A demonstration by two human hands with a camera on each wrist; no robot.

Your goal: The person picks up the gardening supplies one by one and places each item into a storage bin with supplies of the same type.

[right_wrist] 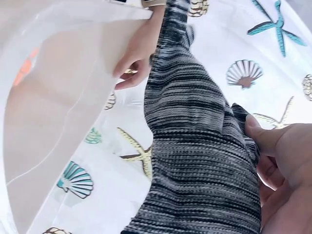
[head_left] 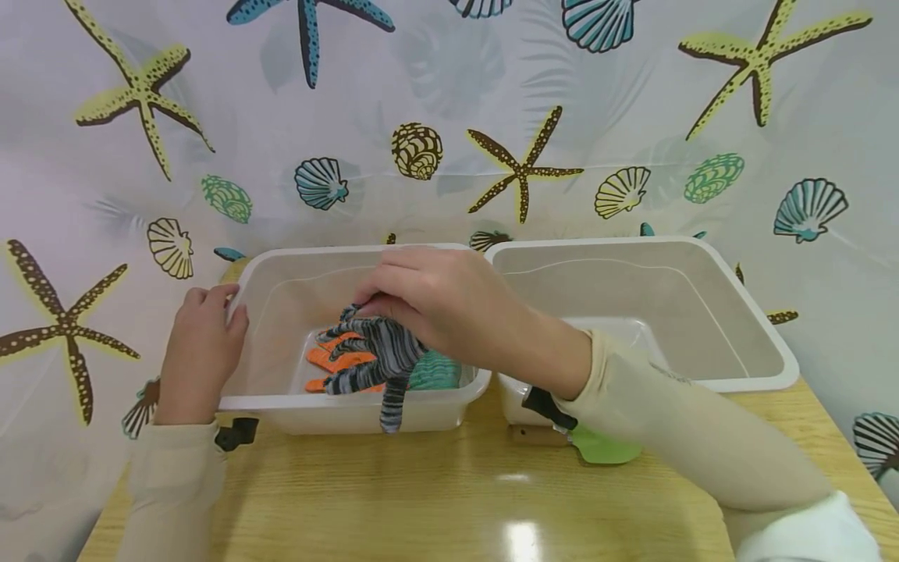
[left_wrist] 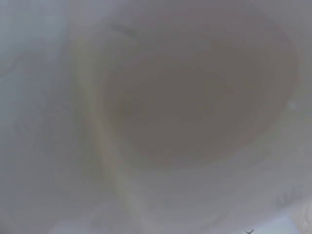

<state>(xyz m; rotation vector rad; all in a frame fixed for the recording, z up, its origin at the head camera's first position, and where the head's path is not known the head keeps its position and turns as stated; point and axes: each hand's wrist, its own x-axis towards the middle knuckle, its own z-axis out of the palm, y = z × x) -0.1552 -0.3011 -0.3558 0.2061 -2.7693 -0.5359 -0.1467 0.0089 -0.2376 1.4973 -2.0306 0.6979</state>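
Observation:
My right hand (head_left: 449, 304) pinches a black-and-grey striped knit glove (head_left: 396, 343) by its edge, above the front of the left bin. The glove hangs loose, one finger dropping past the front rim. In the right wrist view, thumb and fingertips hold a fold of the striped glove (right_wrist: 200, 146). An orange glove (head_left: 326, 359) and a green knit piece (head_left: 437, 371) lie inside the left bin (head_left: 344, 402), partly covered by the striped glove. At that bin's left rim rests my left hand (head_left: 204, 343), fingers loosely bent. The left wrist view is a pale blur.
A second whitish bin (head_left: 744, 382) stands to the right, partly behind my right forearm. On the wooden table (head_left: 393, 499) before it lies a light green blade (head_left: 605, 446) with a wooden handle. A curtain (head_left: 449, 78) printed with sea shells and starfish hangs behind.

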